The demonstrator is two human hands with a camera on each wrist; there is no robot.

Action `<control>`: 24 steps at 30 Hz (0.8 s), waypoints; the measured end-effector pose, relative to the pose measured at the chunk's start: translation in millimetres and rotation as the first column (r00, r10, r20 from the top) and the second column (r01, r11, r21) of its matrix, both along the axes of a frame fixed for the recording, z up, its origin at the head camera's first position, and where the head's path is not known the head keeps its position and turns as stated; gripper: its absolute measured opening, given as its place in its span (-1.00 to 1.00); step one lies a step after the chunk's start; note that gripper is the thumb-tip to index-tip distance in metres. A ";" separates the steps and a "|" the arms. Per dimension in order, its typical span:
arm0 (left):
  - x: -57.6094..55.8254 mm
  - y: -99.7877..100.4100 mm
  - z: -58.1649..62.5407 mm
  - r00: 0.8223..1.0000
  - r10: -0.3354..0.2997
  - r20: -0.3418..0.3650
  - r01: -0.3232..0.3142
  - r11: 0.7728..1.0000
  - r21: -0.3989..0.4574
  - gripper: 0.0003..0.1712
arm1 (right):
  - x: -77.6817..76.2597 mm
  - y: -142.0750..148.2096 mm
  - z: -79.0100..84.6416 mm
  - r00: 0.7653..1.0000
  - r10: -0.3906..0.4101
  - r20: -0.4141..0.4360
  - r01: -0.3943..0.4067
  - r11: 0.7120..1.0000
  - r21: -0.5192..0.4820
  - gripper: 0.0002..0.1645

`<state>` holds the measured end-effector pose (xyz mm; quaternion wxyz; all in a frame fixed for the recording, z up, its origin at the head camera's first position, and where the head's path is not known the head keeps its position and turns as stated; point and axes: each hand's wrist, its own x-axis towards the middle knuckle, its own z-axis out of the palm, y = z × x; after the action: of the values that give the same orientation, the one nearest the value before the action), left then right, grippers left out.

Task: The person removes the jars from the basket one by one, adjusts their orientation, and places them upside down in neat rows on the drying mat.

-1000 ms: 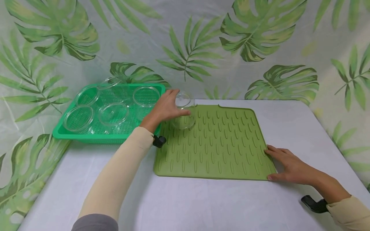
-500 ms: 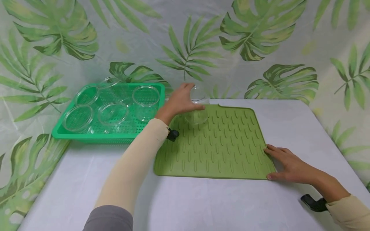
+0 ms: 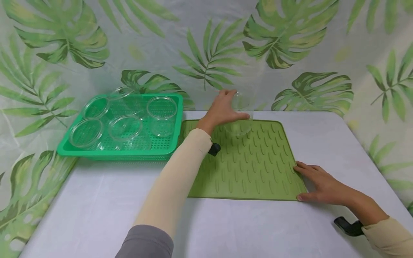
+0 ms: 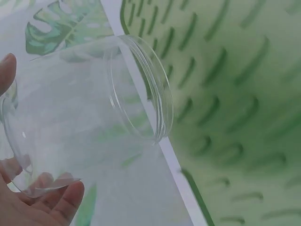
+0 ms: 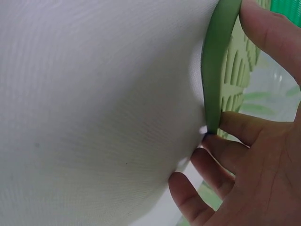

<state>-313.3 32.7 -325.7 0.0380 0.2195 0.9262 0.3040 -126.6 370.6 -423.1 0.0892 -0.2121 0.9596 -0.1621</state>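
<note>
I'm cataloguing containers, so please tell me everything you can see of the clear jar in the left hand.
The clear jar is a colourless, see-through cylinder, glass or plastic, with fine rings around one end. That ringed end points down toward the green mat; the left hand grips the other end with thumb and fingers. It is over the far part of the mat; whether it touches it is unclear. Nothing shows inside, and I can't tell whether a lid is on.

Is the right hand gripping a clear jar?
No, the right hand touches the ridged green mat while the left hand holds a clear jar.
</note>
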 end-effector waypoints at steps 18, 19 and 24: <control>17.5 74.1 -20.0 0.995 -0.070 -0.074 0.076 0.993 0.085 0.11 | 0.2 -3.0 0.1 1.000 -0.018 0.009 0.018 1.000 0.001 0.12; 17.8 77.8 -22.1 0.993 -0.071 -0.092 0.078 0.994 0.071 0.11 | 0.5 -2.9 0.1 1.000 -0.018 0.008 0.018 1.000 -0.003 0.12; 18.0 90.9 -31.5 0.989 -0.074 -0.126 0.081 0.996 0.047 0.11 | 0.0 -1.8 0.2 1.000 -0.014 0.007 0.014 1.000 -0.012 0.11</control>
<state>-295.3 123.6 -357.1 -0.0138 0.2747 0.9094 0.3121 -126.6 368.8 -422.9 0.0901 -0.2053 0.9597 -0.1692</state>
